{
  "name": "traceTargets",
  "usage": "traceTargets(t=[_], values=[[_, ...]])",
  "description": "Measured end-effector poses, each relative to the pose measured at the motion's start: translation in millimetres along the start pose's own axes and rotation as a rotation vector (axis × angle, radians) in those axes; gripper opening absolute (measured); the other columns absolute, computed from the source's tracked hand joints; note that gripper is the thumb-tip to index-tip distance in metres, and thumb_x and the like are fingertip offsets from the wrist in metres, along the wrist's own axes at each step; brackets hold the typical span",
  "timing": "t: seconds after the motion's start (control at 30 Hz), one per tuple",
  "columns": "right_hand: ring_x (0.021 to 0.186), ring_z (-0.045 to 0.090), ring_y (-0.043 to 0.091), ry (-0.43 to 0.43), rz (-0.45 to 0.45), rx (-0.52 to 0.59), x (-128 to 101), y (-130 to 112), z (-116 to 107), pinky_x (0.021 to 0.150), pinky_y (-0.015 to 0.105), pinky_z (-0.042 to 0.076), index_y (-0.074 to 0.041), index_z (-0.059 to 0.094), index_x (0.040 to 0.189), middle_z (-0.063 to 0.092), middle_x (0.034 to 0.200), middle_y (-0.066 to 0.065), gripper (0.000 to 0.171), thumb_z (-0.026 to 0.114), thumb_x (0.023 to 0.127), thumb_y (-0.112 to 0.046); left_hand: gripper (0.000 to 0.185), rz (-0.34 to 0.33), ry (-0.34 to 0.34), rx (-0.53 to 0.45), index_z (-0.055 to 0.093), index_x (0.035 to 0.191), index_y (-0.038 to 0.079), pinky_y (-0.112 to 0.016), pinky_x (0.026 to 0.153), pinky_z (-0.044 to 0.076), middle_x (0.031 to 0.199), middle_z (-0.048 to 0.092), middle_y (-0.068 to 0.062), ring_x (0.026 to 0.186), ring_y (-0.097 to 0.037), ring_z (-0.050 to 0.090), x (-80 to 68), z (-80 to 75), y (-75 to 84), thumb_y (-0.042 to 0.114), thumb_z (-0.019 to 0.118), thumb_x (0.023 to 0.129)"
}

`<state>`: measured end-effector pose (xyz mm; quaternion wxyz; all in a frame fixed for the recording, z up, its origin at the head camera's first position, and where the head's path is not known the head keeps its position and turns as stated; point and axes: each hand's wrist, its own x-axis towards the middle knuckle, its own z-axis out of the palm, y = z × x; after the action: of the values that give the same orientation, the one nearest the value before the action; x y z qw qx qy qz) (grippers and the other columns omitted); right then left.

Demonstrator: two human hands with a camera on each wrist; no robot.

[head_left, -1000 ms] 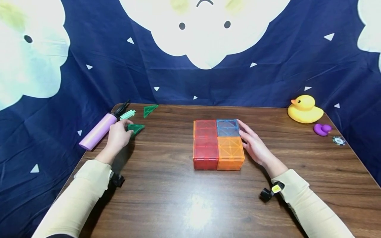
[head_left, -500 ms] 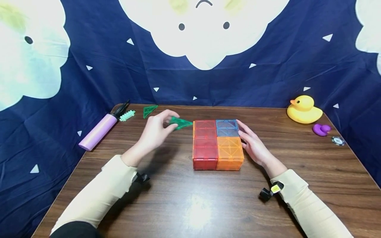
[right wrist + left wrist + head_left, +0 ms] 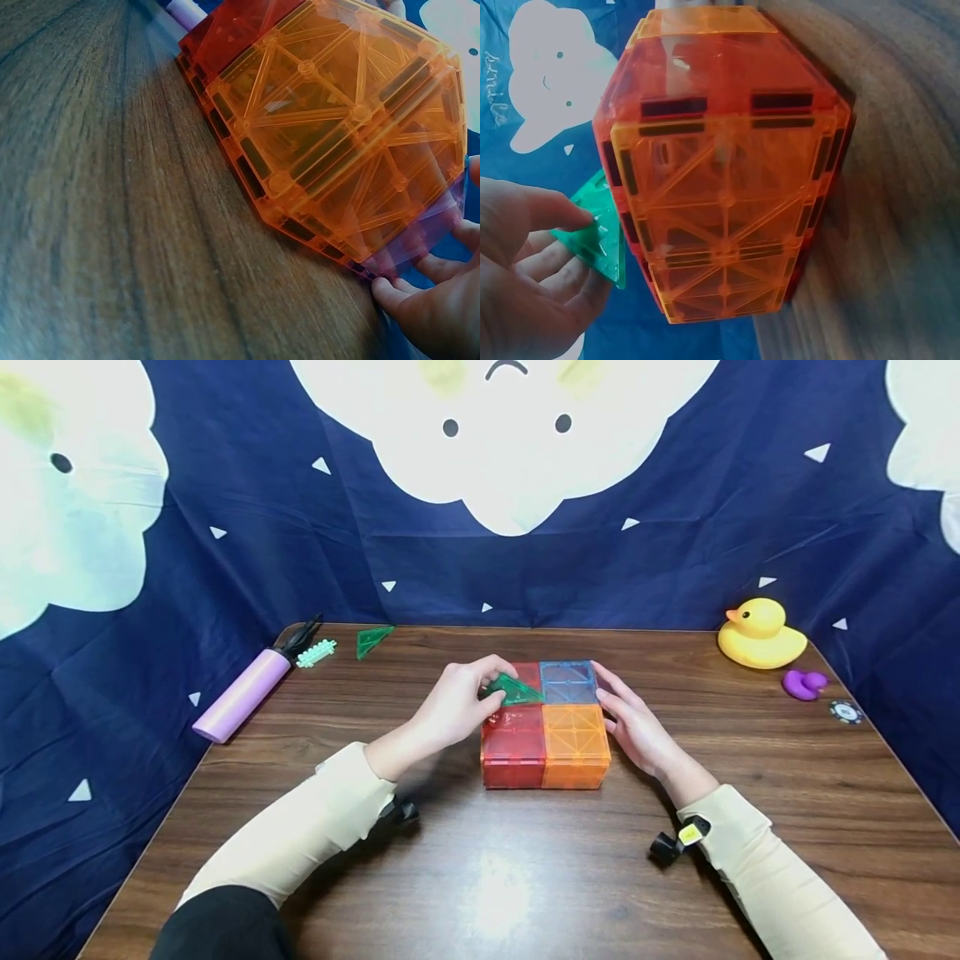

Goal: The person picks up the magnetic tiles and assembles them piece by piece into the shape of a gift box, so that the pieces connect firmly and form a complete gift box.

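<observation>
A block of magnetic tiles (image 3: 546, 727) stands mid-table, with red, blue and orange squares on top; it fills the left wrist view (image 3: 720, 172) and the right wrist view (image 3: 337, 127). My left hand (image 3: 453, 706) pinches a green triangle tile (image 3: 512, 690) over the block's red far-left top square. The same green triangle tile (image 3: 596, 240) shows between thumb and fingers in the left wrist view. My right hand (image 3: 633, 722) rests with straight fingers against the block's right side; its fingertips (image 3: 390, 289) touch the lower edge.
A second green triangle (image 3: 372, 638), a mint toothed piece (image 3: 316, 652) and a lilac cylinder (image 3: 242, 695) lie at the far left of the wooden table (image 3: 480, 860). A yellow duck (image 3: 761, 635), purple duck (image 3: 804, 683) and poker chip (image 3: 845, 712) sit far right.
My left hand picked up the green triangle near the lilac cylinder and carried it rightwards onto the top of the block. The right hand stayed against the block.
</observation>
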<state>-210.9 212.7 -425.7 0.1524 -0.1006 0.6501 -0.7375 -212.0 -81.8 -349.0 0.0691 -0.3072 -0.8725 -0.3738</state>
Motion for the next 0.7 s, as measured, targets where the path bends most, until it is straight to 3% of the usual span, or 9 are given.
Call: traceTargets(t=[0.17, 0.3, 0.6, 0.7], values=[[0.153, 0.016, 0.027, 0.001, 0.002, -0.004, 0.2, 0.7, -0.1, 0.119, 0.048, 0.023, -0.019, 0.011, 0.166, 0.001, 0.171, 0.002, 0.064, 0.04, 0.111, -0.032, 0.026, -0.013, -0.014, 0.016, 0.07, 0.113, 0.01, -0.032, 0.071, 0.047, 0.089, 0.069, -0.002, 0.075, -0.019, 0.056, 0.1, 3.2, -0.2, -0.002, 0.066, 0.09], [0.153, 0.013, 0.025, 0.0, 0.001, -0.007, 0.5, 1.4, -0.2, 0.12, 0.053, 0.018, -0.019, 0.011, 0.166, 0.0, 0.171, 0.002, 0.063, 0.04, 0.111, -0.032, 0.026, -0.012, -0.018, 0.011, 0.07, 0.112, 0.009, -0.032, 0.071, 0.047, 0.089, 0.07, -0.002, 0.075, -0.02, 0.056, 0.8, 4.4, -0.8, -0.002, 0.065, 0.09], [0.152, 0.017, 0.026, 0.004, -0.003, 0.004, 0.8, 1.5, 0.8, 0.118, 0.045, 0.027, -0.019, 0.012, 0.166, 0.002, 0.171, 0.001, 0.063, 0.04, 0.111, -0.03, 0.024, -0.009, -0.022, -0.015, 0.07, 0.112, 0.008, -0.029, 0.062, 0.041, 0.083, 0.067, 0.002, 0.062, -0.015, 0.047, 1.1, 5.0, -2.7, -0.001, 0.067, 0.09], [0.15, 0.022, 0.025, 0.005, -0.012, 0.013, 0.4, 1.6, 1.2, 0.113, 0.037, 0.033, -0.019, 0.013, 0.166, 0.005, 0.17, 0.002, 0.062, 0.041, 0.111, -0.029, 0.025, -0.01, -0.027, -0.019, 0.069, 0.114, 0.008, -0.03, 0.066, 0.046, 0.086, 0.07, 0.001, 0.066, -0.014, 0.053, 0.5, 4.5, -4.5, 0.0, 0.069, 0.09]])
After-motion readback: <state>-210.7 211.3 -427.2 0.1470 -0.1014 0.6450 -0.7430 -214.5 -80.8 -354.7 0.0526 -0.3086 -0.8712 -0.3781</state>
